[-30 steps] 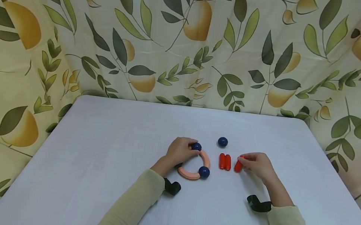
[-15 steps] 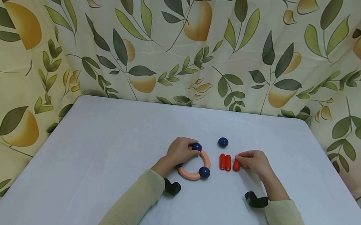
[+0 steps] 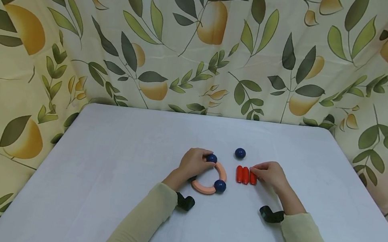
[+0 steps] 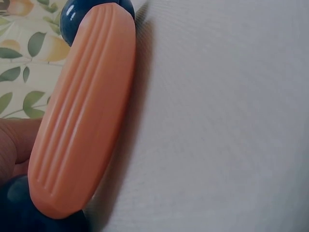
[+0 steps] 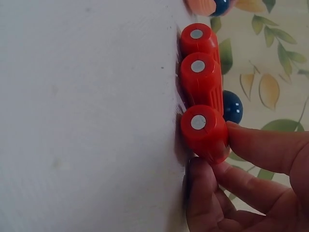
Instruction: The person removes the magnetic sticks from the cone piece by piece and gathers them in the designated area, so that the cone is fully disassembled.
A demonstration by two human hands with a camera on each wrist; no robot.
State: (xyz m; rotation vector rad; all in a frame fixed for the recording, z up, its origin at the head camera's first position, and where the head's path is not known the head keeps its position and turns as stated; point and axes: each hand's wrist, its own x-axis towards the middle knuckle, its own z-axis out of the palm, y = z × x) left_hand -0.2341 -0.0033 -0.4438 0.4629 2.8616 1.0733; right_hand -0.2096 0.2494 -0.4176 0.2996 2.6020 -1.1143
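Observation:
A ring of curved orange magnetic rods (image 3: 222,171) and dark blue balls (image 3: 220,186) lies mid-table. My left hand (image 3: 194,164) grips the ring at its far blue ball (image 3: 212,158) and hides much of its left side. Up close in the left wrist view, a grooved orange rod (image 4: 84,111) joins two blue balls. My right hand (image 3: 272,174) pinches a red magnetic rod (image 3: 253,178) between thumb and fingers. Two more red rods (image 3: 242,175) lie side by side just left of it. In the right wrist view, the pinched red rod (image 5: 203,130) shows a round silvery end.
A loose blue ball (image 3: 240,153) sits behind the red rods. The white-covered table (image 3: 120,160) extends all around, and a leaf-and-fruit patterned cloth (image 3: 200,69) hangs beyond its far edge. A black wrist camera (image 3: 271,215) sits at the right wrist, low over the table.
My right hand has slid its red rod leftward, closing most of the gap to the other two red rods. The left hand and the ring have stayed in place.

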